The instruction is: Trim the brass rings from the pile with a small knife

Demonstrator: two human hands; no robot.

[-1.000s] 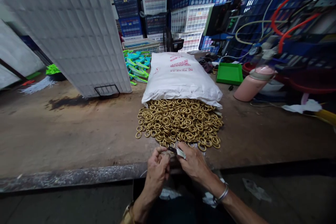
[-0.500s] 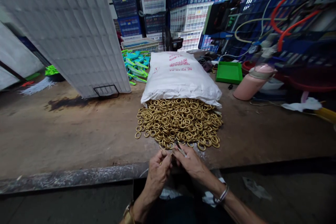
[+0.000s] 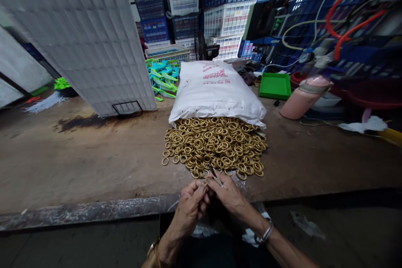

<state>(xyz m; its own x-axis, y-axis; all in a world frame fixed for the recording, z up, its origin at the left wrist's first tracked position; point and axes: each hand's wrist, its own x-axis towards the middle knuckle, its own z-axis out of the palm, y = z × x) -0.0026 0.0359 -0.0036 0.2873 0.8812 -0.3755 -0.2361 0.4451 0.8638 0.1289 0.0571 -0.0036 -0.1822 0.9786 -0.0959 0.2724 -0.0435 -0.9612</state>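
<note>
1. Left hand: its grip is pinched close, thumb and fingers together on one small gold piece, mostly hidden.
2. Right hand, at 3 o'clock from the left: its grip is closed round one small tool, dark tip toward 11 o'clock.
3. At 12 o'clock, just beyond both hands, gold rings lie heaped on one bench, overlapping, too many to count.
4. One white bag, farther at 12 o'clock, meets the heap's far edge.
5. Well apart: one green tray, 1 o'clock; one pink bottle, 2 o'clock.
</note>
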